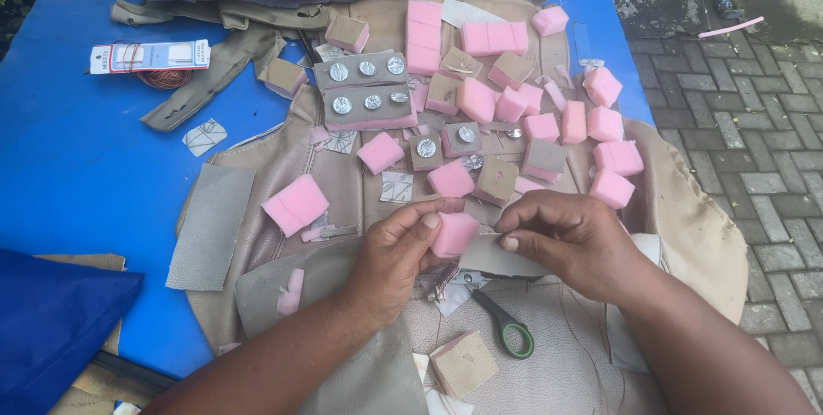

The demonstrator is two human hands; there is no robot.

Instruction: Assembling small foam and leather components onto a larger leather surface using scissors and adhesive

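Step in hand: you are fitting a pink foam block against a beige leatherette piece, by the look of it covering the block like the finished ones farther up the table.
Left hand: closed in a pinch, thumb and fingers on the foam block's near side.
Right hand: fingers curled narrow, tips pressing the leatherette piece's edge beside the block.
Where the block is: between both hands, just above the beige seat cover spread on the blue table.
Next move calls for: a firm pinch and square alignment of fabric to foam.
Nearby: scissors lie just below your hands; whether the fabric is already stuck on, I cannot tell.
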